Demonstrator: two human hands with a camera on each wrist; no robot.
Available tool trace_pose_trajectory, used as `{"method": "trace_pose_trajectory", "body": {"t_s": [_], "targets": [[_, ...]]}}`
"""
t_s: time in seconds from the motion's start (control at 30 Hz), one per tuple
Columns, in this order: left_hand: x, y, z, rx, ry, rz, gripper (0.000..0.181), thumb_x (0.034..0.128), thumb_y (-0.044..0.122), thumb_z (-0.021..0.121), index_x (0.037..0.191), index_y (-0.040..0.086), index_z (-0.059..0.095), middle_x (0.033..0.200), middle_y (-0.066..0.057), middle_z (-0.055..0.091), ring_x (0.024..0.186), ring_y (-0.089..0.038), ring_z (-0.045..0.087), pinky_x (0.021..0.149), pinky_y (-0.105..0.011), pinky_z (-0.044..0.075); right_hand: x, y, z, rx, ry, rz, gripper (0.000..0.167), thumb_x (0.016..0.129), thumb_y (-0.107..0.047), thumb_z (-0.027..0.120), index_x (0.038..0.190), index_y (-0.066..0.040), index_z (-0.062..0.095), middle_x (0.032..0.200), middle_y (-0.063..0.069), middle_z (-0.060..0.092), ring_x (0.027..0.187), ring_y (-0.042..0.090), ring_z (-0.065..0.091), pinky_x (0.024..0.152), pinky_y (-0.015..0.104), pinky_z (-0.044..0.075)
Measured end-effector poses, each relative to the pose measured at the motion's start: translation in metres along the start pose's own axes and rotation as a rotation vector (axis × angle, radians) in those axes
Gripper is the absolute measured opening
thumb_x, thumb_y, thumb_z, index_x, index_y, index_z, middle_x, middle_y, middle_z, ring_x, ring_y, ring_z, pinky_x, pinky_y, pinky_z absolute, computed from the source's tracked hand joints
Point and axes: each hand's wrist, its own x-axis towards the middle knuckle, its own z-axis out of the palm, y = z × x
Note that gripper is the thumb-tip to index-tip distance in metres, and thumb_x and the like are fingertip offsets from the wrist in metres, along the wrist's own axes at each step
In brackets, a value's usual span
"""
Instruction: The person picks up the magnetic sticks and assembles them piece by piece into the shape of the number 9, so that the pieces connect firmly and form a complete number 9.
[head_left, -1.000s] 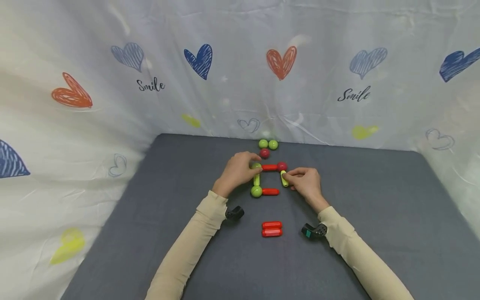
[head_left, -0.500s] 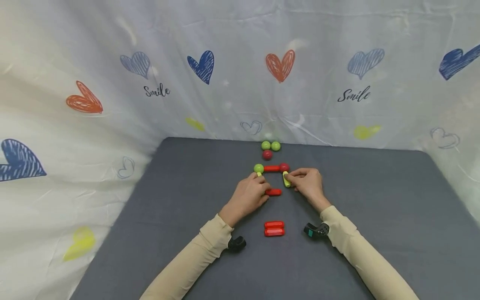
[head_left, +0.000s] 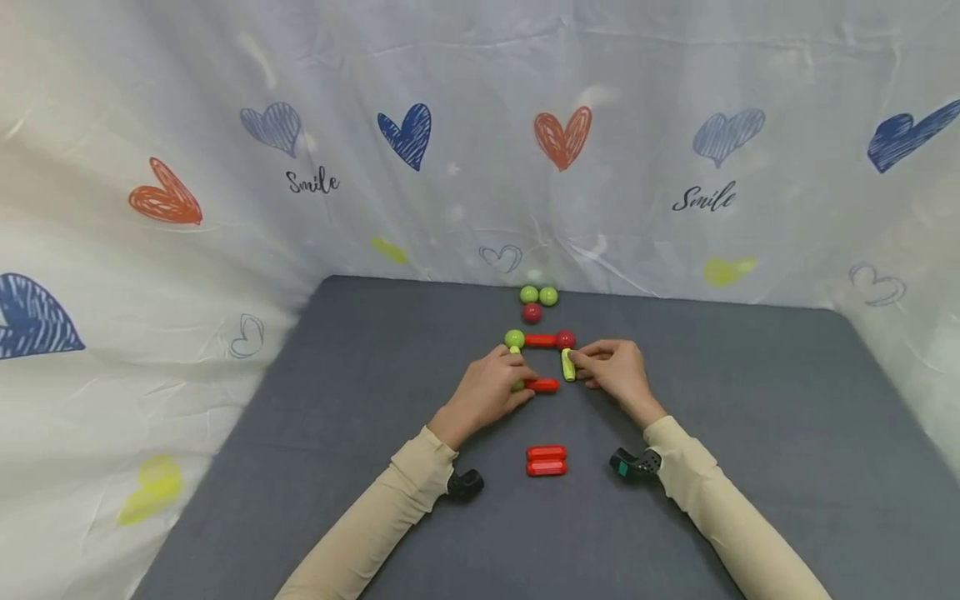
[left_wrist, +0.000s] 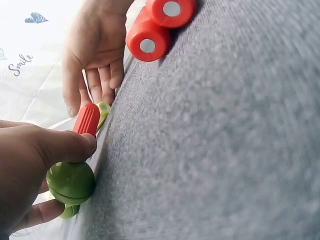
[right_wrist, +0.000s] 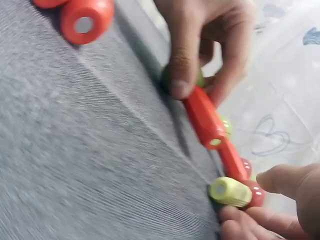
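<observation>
My left hand [head_left: 491, 385] pinches a red magnetic rod [head_left: 543, 386] close to a green ball [left_wrist: 71, 182], which its fingers partly cover in the head view. A yellow-green rod [head_left: 515, 351] runs from there to a far green ball [head_left: 514, 338]. Another red rod [head_left: 541, 341] joins that ball to a red ball [head_left: 566, 339]. From the red ball a second yellow-green rod [right_wrist: 230, 192] points towards me. My right hand [head_left: 617, 371] holds this rod lightly by its side, with fingertips close to the red ball. The near end of that rod and the held red rod's free end stand apart.
Two red rods [head_left: 546, 461] lie side by side nearer me on the grey table [head_left: 675, 533]. Beyond the frame of rods sit two green balls [head_left: 538, 296] and a red ball [head_left: 532, 313]. A white printed curtain [head_left: 480, 192] borders the table's back.
My left hand has come down from the far green ball to the near one and grips the red rod there. The right-hand yellow-green rod has swung slightly straighter; my right hand stays beside it.
</observation>
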Motion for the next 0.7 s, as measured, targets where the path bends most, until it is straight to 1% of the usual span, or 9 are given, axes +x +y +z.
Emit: {"method": "trace_pose_trajectory", "body": {"t_s": [0.07,0.13,0.2,0.27,0.4,0.47,0.57,0.63,0.7], "targets": [[0.0,0.0,0.001,-0.016,0.008,0.005,0.018,0.0874,0.029,0.08,0.104,0.021,0.08,0.095,0.007,0.066,0.085,-0.013,0.049,0.067,-0.023,0.048,0.002,-0.003,-0.006,-0.001,-0.008,-0.026,0.026,0.091,-0.026,0.077,0.098,-0.001,0.076,0.082,0.013,0.074,0.067,0.023,0.072,0.057,0.033,0.058],[0.0,-0.001,0.001,-0.022,0.014,0.011,0.018,0.0869,0.028,0.081,0.104,0.021,0.08,0.095,0.007,0.067,0.085,-0.013,0.049,0.068,-0.023,0.048,0.007,-0.008,-0.01,-0.03,-0.013,-0.099,0.024,0.091,-0.024,0.076,0.099,-0.001,0.076,0.082,0.012,0.074,0.068,0.025,0.072,0.057,0.035,0.058],[-0.001,-0.002,0.0,-0.029,0.017,0.017,0.018,0.0862,0.028,0.082,0.103,0.021,0.08,0.095,0.007,0.067,0.085,-0.013,0.05,0.069,-0.024,0.048,0.015,-0.016,-0.011,-0.09,-0.024,-0.213,0.02,0.091,-0.02,0.076,0.099,-0.002,0.077,0.083,0.012,0.074,0.069,0.026,0.072,0.057,0.036,0.058],[-0.004,-0.003,-0.002,-0.022,0.018,0.022,0.018,0.0854,0.028,0.083,0.102,0.02,0.08,0.094,0.006,0.067,0.086,-0.013,0.052,0.07,-0.024,0.049,0.028,-0.027,-0.007,-0.183,-0.059,-0.357,0.019,0.091,-0.017,0.076,0.101,-0.002,0.076,0.086,0.011,0.075,0.072,0.026,0.072,0.06,0.038,0.058],[-0.006,-0.006,-0.004,-0.021,0.018,0.029,0.017,0.0853,0.027,0.083,0.101,0.02,0.08,0.094,0.006,0.066,0.088,-0.014,0.052,0.071,-0.025,0.05,0.059,-0.047,0.005,-0.425,-0.148,-0.59,0.023,0.088,-0.013,0.078,0.107,-0.001,0.076,0.098,0.012,0.074,0.082,0.026,0.071,0.069,0.041,0.058],[-0.005,-0.006,-0.003,-0.023,0.013,0.032,0.017,0.0858,0.028,0.082,0.101,0.02,0.08,0.094,0.006,0.065,0.088,-0.015,0.052,0.071,-0.025,0.05,0.073,-0.055,0.011,-0.51,-0.225,-0.648,0.026,0.087,-0.012,0.079,0.111,0.0,0.075,0.102,0.015,0.073,0.086,0.029,0.07,0.073,0.044,0.057],[-0.004,-0.006,0.0,-0.025,0.0,0.031,0.017,0.0861,0.028,0.082,0.101,0.02,0.08,0.094,0.006,0.066,0.088,-0.015,0.051,0.07,-0.025,0.05,0.091,-0.06,0.019,-0.639,-0.334,-0.716,0.03,0.086,-0.01,0.08,0.114,0.0,0.074,0.105,0.015,0.073,0.087,0.03,0.069,0.074,0.043,0.056],[-0.003,-0.006,0.0,-0.029,-0.002,0.025,0.018,0.0858,0.029,0.082,0.102,0.021,0.08,0.095,0.006,0.066,0.088,-0.014,0.052,0.07,-0.025,0.05,0.1,-0.062,0.022,-0.699,-0.388,-0.756,0.032,0.085,-0.009,0.081,0.114,0.0,0.074,0.103,0.013,0.073,0.085,0.029,0.069,0.072,0.042,0.056],[-0.003,-0.006,0.0,-0.028,0.002,0.02,0.019,0.0852,0.029,0.083,0.102,0.021,0.08,0.095,0.007,0.067,0.089,-0.014,0.053,0.071,-0.025,0.05,0.108,-0.065,0.024,-0.747,-0.421,-0.794,0.032,0.084,-0.008,0.082,0.114,0.0,0.074,0.102,0.011,0.073,0.083,0.027,0.069,0.071,0.04,0.056]]}}
